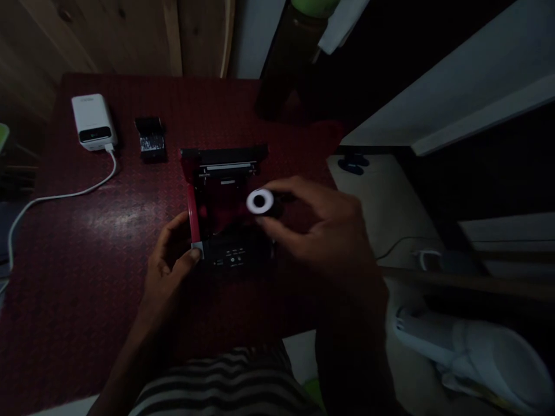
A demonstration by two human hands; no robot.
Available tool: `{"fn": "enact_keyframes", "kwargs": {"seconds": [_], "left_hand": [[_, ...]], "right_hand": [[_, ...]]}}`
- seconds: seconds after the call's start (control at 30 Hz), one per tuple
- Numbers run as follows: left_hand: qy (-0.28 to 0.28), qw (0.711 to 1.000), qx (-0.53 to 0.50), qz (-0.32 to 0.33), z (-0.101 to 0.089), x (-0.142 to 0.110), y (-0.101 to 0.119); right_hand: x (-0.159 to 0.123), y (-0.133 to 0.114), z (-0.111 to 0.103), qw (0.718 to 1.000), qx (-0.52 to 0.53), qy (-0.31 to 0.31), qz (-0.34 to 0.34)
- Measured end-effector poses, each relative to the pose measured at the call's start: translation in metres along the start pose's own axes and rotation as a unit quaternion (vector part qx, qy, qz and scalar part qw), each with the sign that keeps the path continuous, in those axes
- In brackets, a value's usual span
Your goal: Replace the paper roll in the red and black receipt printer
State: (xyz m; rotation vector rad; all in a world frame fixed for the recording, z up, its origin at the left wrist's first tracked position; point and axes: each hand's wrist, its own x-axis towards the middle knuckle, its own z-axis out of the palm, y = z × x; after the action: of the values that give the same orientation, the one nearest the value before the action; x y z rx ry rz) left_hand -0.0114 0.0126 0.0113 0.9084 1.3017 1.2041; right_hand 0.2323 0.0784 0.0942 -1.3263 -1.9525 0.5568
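A small red and black printer (236, 254) stands on the table with its lid (225, 155) raised and its inside showing. My left hand (171, 268) grips its left front corner, thumb on the grey piece there and fingers along the outer side. Between the thumb and fingers of my right hand (321, 222) is a small white paper roll (251, 202) with a dark hollow core. The roll is held over the right part of the open compartment, its end facing me. My right hand hides the printer's right side. Dim light obscures the inner parts.
On the dark red patterned table (108, 248) lie a white power bank (93, 121) with a white cable (78, 192) and a small black object (151, 140). A dark bottle with a green top (314, 7) stands at the back right. Slippers (351, 164) lie on the floor.
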Motion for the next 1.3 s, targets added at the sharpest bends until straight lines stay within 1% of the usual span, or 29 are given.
{"fn": "enact_keyframes", "kwargs": {"seconds": [0.07, 0.13, 0.2, 0.23, 0.3, 0.37, 0.47, 0.6, 0.73, 0.87, 0.93, 1.0, 1.1, 1.2, 1.27, 1.3], "left_hand": [[0.01, 1.0, 0.002, 0.0, 0.0, 0.0, -0.001], [0.017, 1.0, 0.001, 0.003, -0.001, 0.001, -0.003], [0.018, 1.0, 0.007, 0.001, -0.001, 0.001, -0.004], [0.016, 1.0, 0.01, -0.001, -0.002, 0.001, -0.004], [0.014, 1.0, 0.015, -0.005, -0.002, 0.0, -0.002], [0.018, 1.0, 0.017, -0.007, -0.001, 0.0, 0.0], [0.023, 1.0, 0.019, -0.001, 0.0, 0.001, 0.001], [0.017, 1.0, 0.022, 0.014, -0.002, 0.004, -0.003], [0.012, 1.0, 0.018, 0.014, -0.004, 0.006, -0.006], [0.017, 1.0, 0.015, 0.01, -0.004, 0.007, -0.005], [0.021, 1.0, 0.021, 0.01, -0.004, 0.008, -0.006], [0.021, 0.999, 0.022, 0.011, -0.003, 0.008, -0.005], [0.021, 0.999, 0.027, 0.005, -0.002, 0.006, -0.003], [0.017, 0.999, 0.043, -0.009, -0.001, 0.002, 0.0], [0.014, 0.999, 0.045, -0.004, -0.001, 0.001, 0.001], [0.015, 0.999, 0.043, 0.002, -0.001, 0.001, 0.001]], "right_hand": [[-0.004, 0.025, -0.01, 0.995, 0.064, 0.056, 0.047], [-0.005, 0.055, -0.008, 0.983, 0.118, 0.102, 0.094], [-0.006, 0.083, 0.006, 0.963, 0.164, 0.162, 0.143], [-0.006, 0.094, 0.015, 0.954, 0.18, 0.173, 0.163], [-0.009, 0.11, 0.036, 0.948, 0.193, 0.17, 0.189], [-0.014, 0.118, 0.054, 0.95, 0.189, 0.15, 0.197], [-0.02, 0.12, 0.068, 0.956, 0.176, 0.131, 0.195], [-0.022, 0.118, 0.07, 0.962, 0.163, 0.115, 0.187], [-0.033, 0.116, 0.062, 0.963, 0.164, 0.105, 0.185], [-0.064, 0.107, 0.045, 0.96, 0.13, 0.118, 0.218], [-0.08, 0.098, 0.037, 0.961, 0.117, 0.103, 0.229], [-0.09, 0.088, 0.036, 0.964, 0.127, 0.071, 0.222], [-0.091, 0.08, 0.046, 0.968, 0.158, 0.042, 0.193], [-0.085, 0.08, 0.06, 0.968, 0.172, 0.04, 0.178], [-0.085, 0.079, 0.06, 0.968, 0.175, 0.04, 0.178], [-0.087, 0.077, 0.056, 0.966, 0.177, 0.042, 0.182]]}}
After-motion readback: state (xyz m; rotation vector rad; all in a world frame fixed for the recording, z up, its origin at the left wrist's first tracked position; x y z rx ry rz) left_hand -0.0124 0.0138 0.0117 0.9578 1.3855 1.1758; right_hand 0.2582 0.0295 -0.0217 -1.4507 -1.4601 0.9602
